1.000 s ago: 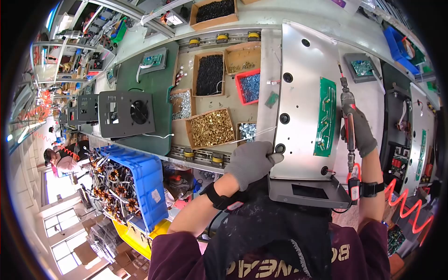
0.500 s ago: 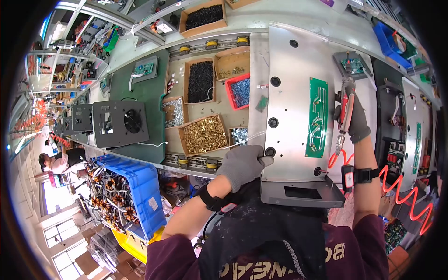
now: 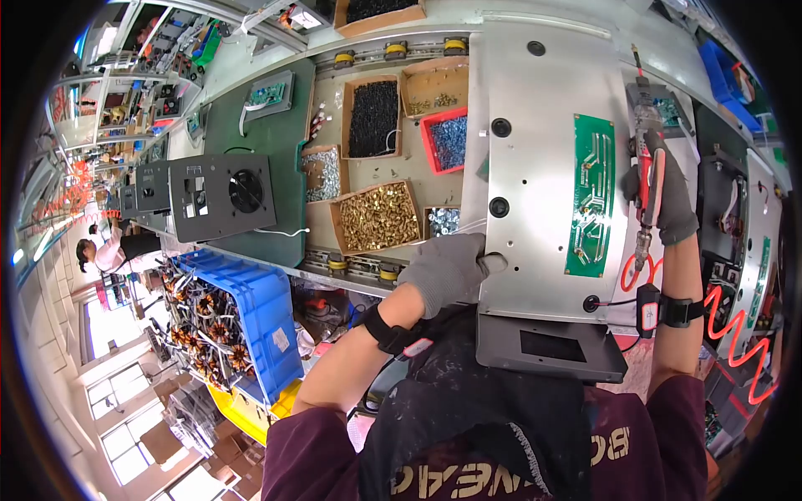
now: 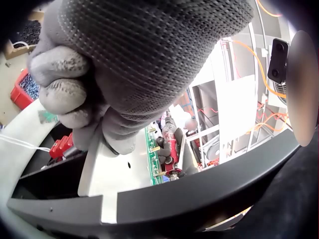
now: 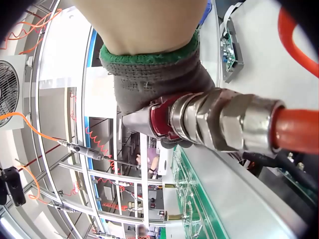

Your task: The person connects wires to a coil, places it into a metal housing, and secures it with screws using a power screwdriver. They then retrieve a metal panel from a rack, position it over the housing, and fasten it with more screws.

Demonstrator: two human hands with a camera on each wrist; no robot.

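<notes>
A large silver metal panel [image 3: 543, 167] lies on the conveyor line with a long green circuit board [image 3: 593, 196] on it. My gloved left hand [image 3: 447, 271] grips the panel's near left edge, thumb on top; the left wrist view shows the curled fingers [image 4: 75, 99] round the panel's edge [image 4: 109, 174]. My gloved right hand [image 3: 668, 204] holds a red air screwdriver [image 3: 646, 167] just right of the board, tip pointing away. In the right wrist view the hand [image 5: 159, 84] wraps the tool above its metal hose fitting [image 5: 219, 122] and orange hose [image 5: 294, 132].
Left of the panel stand open boxes of brass screws [image 3: 380, 217], black screws [image 3: 373, 117] and a red tray [image 3: 449, 142]. A black fan unit [image 3: 221, 196] sits on a green mat. A blue crate [image 3: 267, 326] of coils is below. A black housing [image 3: 551, 346] is at the near end.
My right hand has carried the screwdriver farther away along the board's right side. The left hand has kept its grip on the panel's edge.
</notes>
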